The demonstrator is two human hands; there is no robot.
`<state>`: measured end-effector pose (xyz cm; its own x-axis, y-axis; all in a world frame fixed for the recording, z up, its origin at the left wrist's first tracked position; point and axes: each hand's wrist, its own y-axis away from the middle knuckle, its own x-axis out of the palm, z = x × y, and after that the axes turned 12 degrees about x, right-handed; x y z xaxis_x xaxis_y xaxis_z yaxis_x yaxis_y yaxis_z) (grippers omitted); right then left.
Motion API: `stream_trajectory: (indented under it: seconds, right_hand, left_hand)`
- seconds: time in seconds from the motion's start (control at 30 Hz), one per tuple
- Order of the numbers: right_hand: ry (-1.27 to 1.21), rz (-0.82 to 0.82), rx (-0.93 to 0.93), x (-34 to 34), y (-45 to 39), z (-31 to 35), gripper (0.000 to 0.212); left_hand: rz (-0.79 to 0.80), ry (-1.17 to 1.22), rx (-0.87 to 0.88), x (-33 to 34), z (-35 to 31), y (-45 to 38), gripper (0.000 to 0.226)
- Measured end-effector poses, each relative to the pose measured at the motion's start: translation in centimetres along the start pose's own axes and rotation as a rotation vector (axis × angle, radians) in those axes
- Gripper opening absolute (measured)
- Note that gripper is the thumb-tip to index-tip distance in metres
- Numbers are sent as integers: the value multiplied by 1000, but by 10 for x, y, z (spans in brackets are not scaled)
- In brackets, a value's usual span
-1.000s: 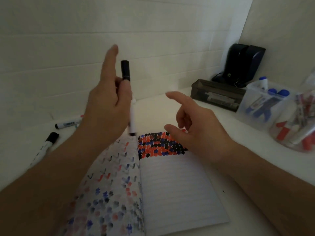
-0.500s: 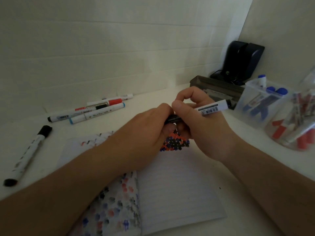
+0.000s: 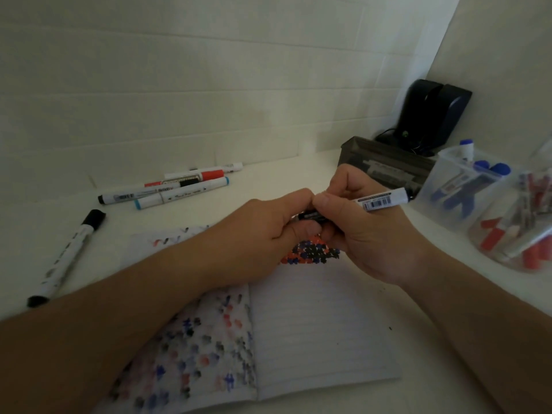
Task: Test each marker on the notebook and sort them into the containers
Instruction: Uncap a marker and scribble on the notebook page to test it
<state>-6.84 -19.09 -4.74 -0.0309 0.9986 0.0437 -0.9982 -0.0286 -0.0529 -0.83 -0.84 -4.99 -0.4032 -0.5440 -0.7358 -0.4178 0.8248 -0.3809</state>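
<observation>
A white marker [image 3: 380, 199] with a black cap lies across both my hands above the open notebook [image 3: 313, 339]. My left hand [image 3: 263, 234] grips its black cap end, fingers curled round it. My right hand [image 3: 358, 231] holds the white barrel, whose barcode end points right. The notebook's right page carries a patch of black, red and blue marks at its top; the left page is covered with scattered coloured marks.
Several markers [image 3: 179, 188] lie in a group at the back left, and a black-capped one [image 3: 67, 258] rests alone at the left. At the right stand a clear tub with blue markers [image 3: 466, 186], a clear container of red markers [image 3: 519, 234] and a dark tray [image 3: 385, 165].
A second ago my left hand held the marker upright alone and my right hand was open. Both hands then came together on it over the notebook; they have barely moved since.
</observation>
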Motion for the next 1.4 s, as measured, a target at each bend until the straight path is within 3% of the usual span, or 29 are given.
stream_trajectory:
  seconds: [0.07,0.13,0.2,0.27,0.37,0.47,0.6,0.8,1.4]
  right_hand:
    - [68,-6,-5,0,0,2,24]
    - [133,-56,1,-3,-1,9,19]
    - [113,-97,31,-12,0,22,14]
    - [57,-88,87,-27,3,37,13]
    - [153,-26,193,-43,18,31,22]
    - [387,-127,174,-39,31,5,14]
    - [430,-134,107,-35,30,0,20]
    - [417,-281,152,-36,27,-11,26]
    - [534,-297,167,-29,28,-8,25]
  left_hand:
    - [3,26,-20,-1,0,-1,22]
    - [24,26,-62,-1,-1,-3,54]
    - [94,-92,-131,1,-2,-4,84]
    - [216,-243,-182,4,-1,-3,95]
    - [357,-399,-146,8,0,-2,89]
    - [386,-427,-145,9,1,-3,87]
    - [390,-431,-146,9,0,-5,88]
    - [412,-440,-149,8,0,-6,91]
    - [407,-458,-130,9,1,-6,90]
